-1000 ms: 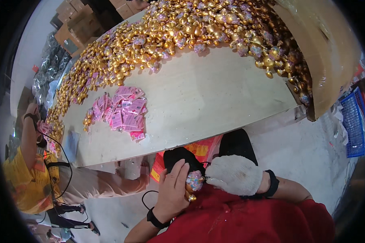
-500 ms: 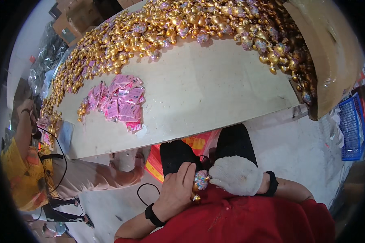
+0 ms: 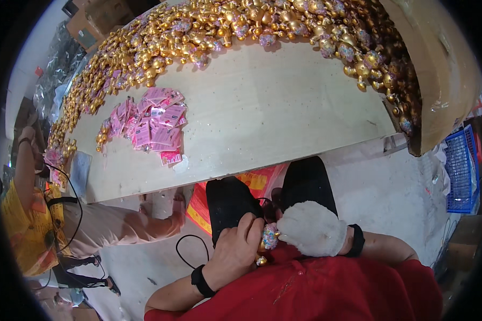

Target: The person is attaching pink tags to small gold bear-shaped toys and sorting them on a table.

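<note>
Above my lap, my left hand (image 3: 234, 247) is closed around a gold ornament (image 3: 271, 236) with a ball speckled in pink, blue and white. Smaller gold knobs stick out from it, one below my fingers. My right hand (image 3: 313, 228), in a white glove, is closed against the ornament's small gold tip. The glove's fingertips are turned away, so whatever they pinch is hidden. Both wrists wear black bands.
A pale table (image 3: 262, 117) stands ahead, with a heap of similar gold ornaments (image 3: 198, 32) along its far side. Pink cards (image 3: 158, 120) lie in a pile on it. A cardboard box (image 3: 439, 69) and blue basket (image 3: 460, 171) are at right. Another person (image 3: 32, 224) works at left.
The ornament has turned slightly between my hands, and more of its speckled ball shows. Both hands stay close together; the whole view has shifted a little.
</note>
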`<state>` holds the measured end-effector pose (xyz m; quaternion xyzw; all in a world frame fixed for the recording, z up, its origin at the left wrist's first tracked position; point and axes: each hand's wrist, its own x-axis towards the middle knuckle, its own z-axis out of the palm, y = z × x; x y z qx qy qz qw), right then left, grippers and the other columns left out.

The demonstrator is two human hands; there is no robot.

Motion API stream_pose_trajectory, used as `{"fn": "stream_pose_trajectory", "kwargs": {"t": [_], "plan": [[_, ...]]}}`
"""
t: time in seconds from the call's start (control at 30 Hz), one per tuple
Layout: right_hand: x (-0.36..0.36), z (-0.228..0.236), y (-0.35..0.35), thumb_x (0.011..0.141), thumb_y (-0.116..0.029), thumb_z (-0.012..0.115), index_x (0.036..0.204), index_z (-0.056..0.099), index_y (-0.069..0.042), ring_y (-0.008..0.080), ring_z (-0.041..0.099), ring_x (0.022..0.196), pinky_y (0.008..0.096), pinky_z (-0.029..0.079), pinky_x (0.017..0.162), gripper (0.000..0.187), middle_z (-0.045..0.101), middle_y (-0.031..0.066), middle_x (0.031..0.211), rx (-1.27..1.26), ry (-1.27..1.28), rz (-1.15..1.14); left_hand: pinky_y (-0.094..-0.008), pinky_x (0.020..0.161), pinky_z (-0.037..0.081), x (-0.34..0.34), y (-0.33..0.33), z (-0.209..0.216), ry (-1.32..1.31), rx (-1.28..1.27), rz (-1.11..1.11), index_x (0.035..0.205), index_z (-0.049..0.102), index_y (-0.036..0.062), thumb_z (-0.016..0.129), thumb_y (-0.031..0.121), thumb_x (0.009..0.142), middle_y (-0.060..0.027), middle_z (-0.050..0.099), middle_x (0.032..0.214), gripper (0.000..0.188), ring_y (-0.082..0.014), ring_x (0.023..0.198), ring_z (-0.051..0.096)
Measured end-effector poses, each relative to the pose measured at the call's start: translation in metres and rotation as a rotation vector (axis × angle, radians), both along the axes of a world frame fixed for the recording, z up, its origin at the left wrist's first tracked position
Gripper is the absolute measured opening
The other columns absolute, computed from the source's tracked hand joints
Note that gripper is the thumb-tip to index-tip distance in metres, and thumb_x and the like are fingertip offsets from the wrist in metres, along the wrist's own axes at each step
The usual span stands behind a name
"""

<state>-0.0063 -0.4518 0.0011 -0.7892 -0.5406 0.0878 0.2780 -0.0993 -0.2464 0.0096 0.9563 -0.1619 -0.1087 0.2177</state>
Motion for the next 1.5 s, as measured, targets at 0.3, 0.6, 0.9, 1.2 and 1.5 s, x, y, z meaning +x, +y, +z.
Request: {"fn": "stream_pose_trajectory", "kwargs": {"t": [0.3, 0.6, 0.9, 1.2, 1.5], "plan": [[-0.007, -0.010, -0.001, 0.084, -0.017, 0.059, 0.080, 0.059, -0.008, 0.0298, 0.059, 0.072, 0.0414, 0.047, 0.063, 0.010, 0.056, 0.0119, 0.077, -0.051, 0.195, -0.044, -0.0396, 0.058, 0.045, -0.004, -0.008, -0.010, -0.109, -0.022, 0.028, 0.117, 0.045, -0.0021, 0.065, 0.007, 0.068, -0.0183, 0.047, 0.112, 0.054, -0.0262, 0.063, 0.060], [-0.010, -0.029, -0.005, 0.089, -0.019, 0.056, 0.082, 0.056, -0.005, 0.0332, 0.055, 0.069, 0.0426, 0.045, 0.062, 0.015, 0.054, 0.0123, 0.076, 0.240, 0.417, -0.073, -0.0377, 0.055, 0.044, -0.002, -0.010, -0.015, -0.176, 0.043, -0.005, 0.111, 0.047, -0.0018, 0.060, 0.010, 0.072, -0.0182, 0.051, 0.107, 0.043, -0.0226, 0.059, 0.058], [-0.002, -0.036, -0.005, 0.093, -0.022, 0.048, 0.084, 0.053, -0.004, 0.0337, 0.057, 0.075, 0.0406, 0.046, 0.067, 0.022, 0.055, 0.0142, 0.078, 0.092, 0.531, 0.008, -0.0350, 0.052, 0.043, 0.005, -0.013, -0.019, -0.313, 0.229, -0.023, 0.103, 0.050, -0.0002, 0.059, 0.014, 0.072, -0.0155, 0.054, 0.100, 0.036, -0.0189, 0.054, 0.056], [0.032, 0.016, 0.018, 0.090, -0.022, 0.055, 0.095, 0.060, -0.004, 0.0153, 0.059, 0.060, 0.0315, 0.048, 0.059, 0.019, 0.060, 0.0068, 0.070, -0.062, 1.010, -0.128, -0.0456, 0.071, 0.050, 0.019, 0.012, -0.004, -0.097, -0.135, 0.168, 0.121, 0.045, -0.0011, 0.072, 0.008, 0.061, -0.0193, 0.048, 0.120, 0.066, -0.0387, 0.088, 0.059], [0.068, 0.008, 0.020, 0.088, -0.009, 0.053, 0.130, 0.044, 0.004, 0.0191, 0.064, 0.090, 0.0232, 0.051, 0.067, 0.044, 0.058, 0.0181, 0.116, 0.515, 1.249, -0.370, -0.0360, 0.084, 0.049, 0.028, 0.070, 0.019, 0.250, -0.863, 0.603, 0.135, 0.032, 0.0033, 0.071, 0.013, 0.080, -0.0120, 0.050, 0.119, 0.068, -0.0237, 0.102, 0.057]]}}
